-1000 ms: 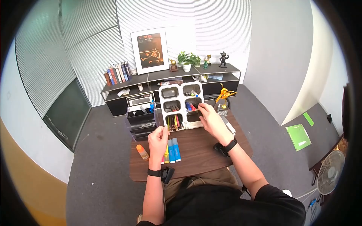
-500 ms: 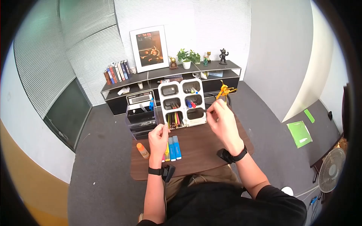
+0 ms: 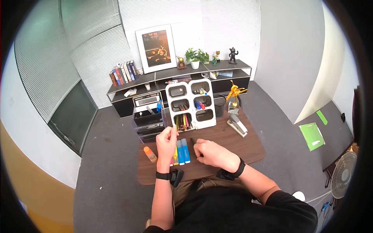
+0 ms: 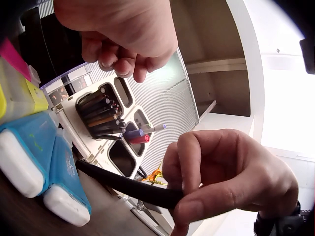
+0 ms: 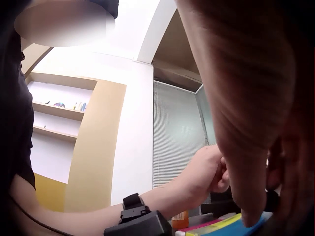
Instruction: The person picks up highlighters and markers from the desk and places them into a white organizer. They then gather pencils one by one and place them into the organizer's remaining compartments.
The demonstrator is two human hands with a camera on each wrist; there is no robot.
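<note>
**Pen point(image 4: 130, 187) pinched at one end, free tip beside the highlighters point(image 3: 186, 152)**

On my feed, the organizer point(image 3: 191, 105) stands beyond both hands. My right hand point(image 3: 215, 154) has thumb and fingers pinched on the pen; I'd steer from the wrist, keeping its tip clear of the highlighters. My left hand point(image 3: 166, 146), loosely curled with nothing visible in it, crowds that side. The glue stick point(image 3: 150, 155) stands nearby.

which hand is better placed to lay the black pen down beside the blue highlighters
Right, I'd say: the right hand has the black pen in its grip, with the far end close to the blue highlighters. The left hand is curled, with no pen visible in it.
</note>
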